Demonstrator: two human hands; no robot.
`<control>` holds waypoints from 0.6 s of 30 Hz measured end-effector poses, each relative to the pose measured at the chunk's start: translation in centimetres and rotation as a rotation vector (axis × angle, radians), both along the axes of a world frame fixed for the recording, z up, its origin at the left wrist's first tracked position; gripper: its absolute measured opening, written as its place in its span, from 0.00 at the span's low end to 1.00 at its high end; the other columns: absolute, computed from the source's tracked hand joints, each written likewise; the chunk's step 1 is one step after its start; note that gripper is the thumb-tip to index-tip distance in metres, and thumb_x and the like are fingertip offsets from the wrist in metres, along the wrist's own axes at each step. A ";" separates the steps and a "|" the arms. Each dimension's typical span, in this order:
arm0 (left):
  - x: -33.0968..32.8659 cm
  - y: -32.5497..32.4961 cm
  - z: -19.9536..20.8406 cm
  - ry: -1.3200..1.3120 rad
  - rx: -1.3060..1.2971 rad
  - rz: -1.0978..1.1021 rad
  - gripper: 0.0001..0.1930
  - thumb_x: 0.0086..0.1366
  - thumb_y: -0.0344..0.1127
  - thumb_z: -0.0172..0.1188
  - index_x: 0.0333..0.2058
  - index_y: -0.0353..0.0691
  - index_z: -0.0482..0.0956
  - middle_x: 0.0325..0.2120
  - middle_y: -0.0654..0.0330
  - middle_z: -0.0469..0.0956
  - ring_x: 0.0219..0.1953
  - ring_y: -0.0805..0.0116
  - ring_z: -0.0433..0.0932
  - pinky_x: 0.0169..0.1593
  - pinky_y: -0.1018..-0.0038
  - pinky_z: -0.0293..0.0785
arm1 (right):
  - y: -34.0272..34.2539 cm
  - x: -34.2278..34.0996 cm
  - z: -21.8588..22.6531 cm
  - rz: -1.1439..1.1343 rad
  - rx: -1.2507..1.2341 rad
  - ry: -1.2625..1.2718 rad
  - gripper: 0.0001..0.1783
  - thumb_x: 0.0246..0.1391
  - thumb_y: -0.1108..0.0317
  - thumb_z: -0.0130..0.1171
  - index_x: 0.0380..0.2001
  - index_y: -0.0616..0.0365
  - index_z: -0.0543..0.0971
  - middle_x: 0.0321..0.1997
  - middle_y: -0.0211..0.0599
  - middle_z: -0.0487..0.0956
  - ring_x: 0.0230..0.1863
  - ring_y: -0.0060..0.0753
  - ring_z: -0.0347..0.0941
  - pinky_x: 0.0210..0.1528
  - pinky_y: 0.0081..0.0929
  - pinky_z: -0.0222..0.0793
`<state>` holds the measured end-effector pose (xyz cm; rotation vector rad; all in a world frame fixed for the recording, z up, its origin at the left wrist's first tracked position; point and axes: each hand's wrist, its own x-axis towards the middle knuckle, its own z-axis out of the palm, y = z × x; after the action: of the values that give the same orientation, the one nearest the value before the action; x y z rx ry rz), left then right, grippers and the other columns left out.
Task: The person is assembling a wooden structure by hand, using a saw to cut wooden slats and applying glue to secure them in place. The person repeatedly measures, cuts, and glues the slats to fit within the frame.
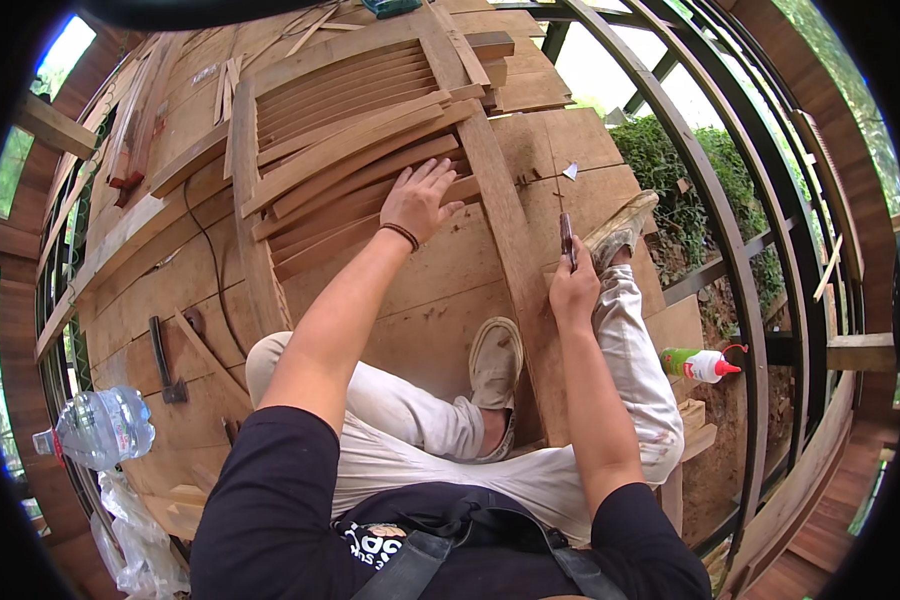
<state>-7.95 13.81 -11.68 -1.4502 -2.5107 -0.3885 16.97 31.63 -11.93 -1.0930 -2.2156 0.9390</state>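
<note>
R hand (575, 292) wrapped round the handle of a dark tool (567, 236), thin tip pointing away; prob. light & rigid, best held by handle, clear of tip. L hand (422, 208) palm down, fingers spread on slats (350, 145), not clasping them. Slats lie overlapping at a slant w/in & across the frame (497, 205), btwn its rails. Thin wood: prob. light, stiff but a bit springy, could split along grain; take mid-length or both ends. Frame looks heavier; hold by rails.

Left fingers (436, 181) splayed, right fingers (583, 263) curled
</note>
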 end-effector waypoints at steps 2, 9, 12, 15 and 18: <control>1.2 -0.3 -0.1 0.014 -0.021 -0.028 0.32 0.70 0.57 0.58 0.65 0.42 0.73 0.69 0.57 0.69 0.72 0.58 0.64 0.74 0.57 0.59 | -0.3 0.3 0.3 -0.008 -0.052 -0.002 0.23 0.64 0.70 0.54 0.62 0.62 0.76 0.52 0.57 0.82 0.55 0.59 0.79 0.57 0.45 0.73; 3.8 -1.2 -0.7 -0.022 0.012 -0.105 0.31 0.69 0.54 0.60 0.64 0.41 0.73 0.69 0.58 0.68 0.73 0.59 0.62 0.74 0.56 0.58 | -0.3 1.0 -1.3 0.067 0.040 0.037 0.23 0.63 0.71 0.55 0.61 0.62 0.76 0.54 0.56 0.82 0.56 0.58 0.79 0.59 0.44 0.73; 3.9 -1.1 -0.4 -0.024 0.007 -0.108 0.30 0.69 0.52 0.60 0.63 0.41 0.74 0.70 0.58 0.68 0.73 0.59 0.62 0.74 0.55 0.58 | -0.6 1.0 -2.0 0.101 0.079 0.002 0.23 0.62 0.71 0.56 0.60 0.62 0.77 0.55 0.56 0.82 0.57 0.57 0.78 0.59 0.44 0.72; 4.1 -1.5 -0.3 -0.026 -0.029 -0.126 0.29 0.69 0.50 0.62 0.63 0.41 0.74 0.70 0.58 0.67 0.74 0.59 0.61 0.75 0.55 0.57 | -0.3 0.7 -1.9 0.123 0.080 0.012 0.22 0.62 0.71 0.56 0.60 0.60 0.77 0.54 0.55 0.82 0.57 0.58 0.78 0.59 0.45 0.72; 4.5 -1.9 -0.6 -0.026 -0.055 -0.139 0.29 0.67 0.49 0.63 0.62 0.41 0.75 0.70 0.58 0.66 0.74 0.59 0.60 0.75 0.54 0.56 | 0.1 0.3 -1.9 0.096 0.034 0.043 0.22 0.63 0.71 0.56 0.60 0.60 0.77 0.54 0.54 0.82 0.56 0.57 0.78 0.58 0.43 0.73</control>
<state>-3.44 11.93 -12.27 -1.6565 -2.4666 -0.3663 17.27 31.72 -13.84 -0.9493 -2.2574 0.9520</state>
